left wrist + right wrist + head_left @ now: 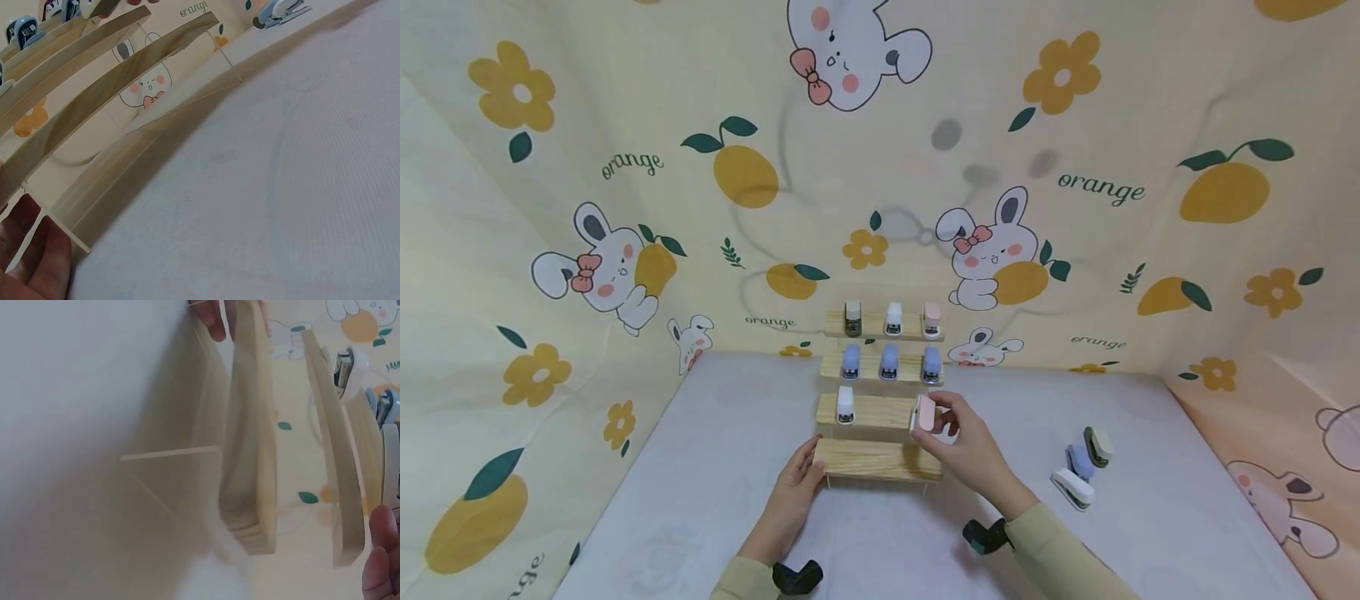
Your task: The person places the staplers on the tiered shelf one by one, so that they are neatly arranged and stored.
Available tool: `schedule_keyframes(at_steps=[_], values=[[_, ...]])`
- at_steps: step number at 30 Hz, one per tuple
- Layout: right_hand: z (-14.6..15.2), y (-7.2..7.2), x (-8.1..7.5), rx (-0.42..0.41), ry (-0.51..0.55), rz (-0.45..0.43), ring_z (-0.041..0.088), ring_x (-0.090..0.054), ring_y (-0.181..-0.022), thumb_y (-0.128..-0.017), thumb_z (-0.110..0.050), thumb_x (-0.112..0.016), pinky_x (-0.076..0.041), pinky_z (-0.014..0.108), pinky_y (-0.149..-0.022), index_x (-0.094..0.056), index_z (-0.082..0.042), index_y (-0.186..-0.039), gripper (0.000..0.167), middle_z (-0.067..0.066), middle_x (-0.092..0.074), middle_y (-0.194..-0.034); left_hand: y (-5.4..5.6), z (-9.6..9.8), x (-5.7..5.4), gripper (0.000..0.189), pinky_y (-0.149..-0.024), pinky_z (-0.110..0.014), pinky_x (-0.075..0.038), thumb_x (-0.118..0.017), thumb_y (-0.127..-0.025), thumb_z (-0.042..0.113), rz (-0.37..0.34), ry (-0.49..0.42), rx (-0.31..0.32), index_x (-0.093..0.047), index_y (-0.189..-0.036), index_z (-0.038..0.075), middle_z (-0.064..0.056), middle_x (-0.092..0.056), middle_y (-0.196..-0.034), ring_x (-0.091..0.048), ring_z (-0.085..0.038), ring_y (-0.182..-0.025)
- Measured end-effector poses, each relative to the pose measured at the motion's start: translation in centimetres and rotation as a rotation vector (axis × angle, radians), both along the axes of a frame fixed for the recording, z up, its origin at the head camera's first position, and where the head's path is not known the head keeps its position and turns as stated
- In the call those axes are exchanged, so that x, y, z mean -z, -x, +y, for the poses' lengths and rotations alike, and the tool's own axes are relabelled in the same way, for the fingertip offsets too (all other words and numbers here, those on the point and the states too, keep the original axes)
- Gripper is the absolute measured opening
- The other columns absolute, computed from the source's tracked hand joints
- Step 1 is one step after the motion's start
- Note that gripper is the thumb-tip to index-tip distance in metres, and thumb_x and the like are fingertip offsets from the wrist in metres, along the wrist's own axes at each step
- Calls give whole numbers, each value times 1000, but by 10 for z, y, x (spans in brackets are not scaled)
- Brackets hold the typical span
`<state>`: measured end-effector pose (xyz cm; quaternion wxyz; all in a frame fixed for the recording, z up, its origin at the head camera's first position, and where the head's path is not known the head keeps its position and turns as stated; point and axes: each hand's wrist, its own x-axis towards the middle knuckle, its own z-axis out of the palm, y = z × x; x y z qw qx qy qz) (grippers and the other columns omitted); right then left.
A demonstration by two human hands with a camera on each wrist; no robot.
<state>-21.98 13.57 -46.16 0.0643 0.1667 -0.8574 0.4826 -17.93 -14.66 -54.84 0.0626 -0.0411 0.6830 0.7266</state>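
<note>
A tiered wooden display stand (876, 461) with clear supports stands on the table. My left hand (792, 492) grips the left end of its lowest board, with fingers (47, 253) beside the clear side support. My right hand (967, 450) pinches a pink mini stapler (926, 413) at the right end of the second board from the bottom. On that board's left side sits a white stapler (846, 405). Above it, one board carries several blue staplers (889, 362). The top board holds a dark green stapler (853, 317), a white one (893, 318) and another pink one (932, 320).
To the right on the white tabletop (715, 450) lie a white stapler (1073, 488), a blue stapler (1079, 461) and a green stapler (1098, 447), close together in a slanted row. A patterned cloth (880, 175) with rabbits and oranges hangs behind and around the table.
</note>
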Motion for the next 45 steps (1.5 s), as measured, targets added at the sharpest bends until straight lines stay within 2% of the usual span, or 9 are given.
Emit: schedule_keyframes(at_steps=[4,8,21,26,37,45], values=[[-6,5,-1,-34,27,-43,20,-59,-88,-79,-44,-79,-53,38,-75,-49,-22,-131,64,0,-60,-102,0,0,1,54,-108,-30,-38,-48,-103,26,-2,-1,1,-28,-152,17,-16,-32,-153,-34,-27,-138],[-12,11,0,-31,24,-79,15,-59,-88,-79,-42,-80,-54,34,-78,-48,-22,-127,61,-1,-60,-104,0,1,1,54,-107,-30,-38,-48,-103,26,0,2,2,-27,-152,17,-16,-31,-153,-35,-27,-138],[-30,24,-5,-52,-47,-122,15,-57,-92,-79,-44,-79,-51,31,-78,-49,-20,-127,61,-2,-60,-106,0,1,2,55,-106,-30,-40,-49,-102,28,-9,7,-12,-28,-152,17,-16,-31,-153,-34,-27,-138],[-35,29,-7,-40,-58,-135,16,-56,-90,-79,-42,-79,-51,32,-73,-49,-19,-124,59,-1,-60,-108,0,0,2,55,-106,-30,-40,-49,-102,27,-4,3,-14,-28,-152,17,-16,-32,-153,-35,-27,-138],[-37,31,-4,-12,-83,-128,17,-55,-89,-80,-47,-77,-50,32,-73,-48,-16,-116,56,2,-59,-97,0,0,0,54,-107,-32,-39,-49,-103,25,-8,4,-18,-29,-152,17,-16,-32,-152,-35,-27,-138],[-38,31,-2,-8,-95,-131,17,-54,-89,-81,-47,-76,-50,31,-75,-49,-16,-113,53,1,-57,-97,1,0,1,55,-108,-34,-38,-49,-103,27,-14,6,-17,-28,-152,16,-16,-30,-153,-34,-28,-138]])
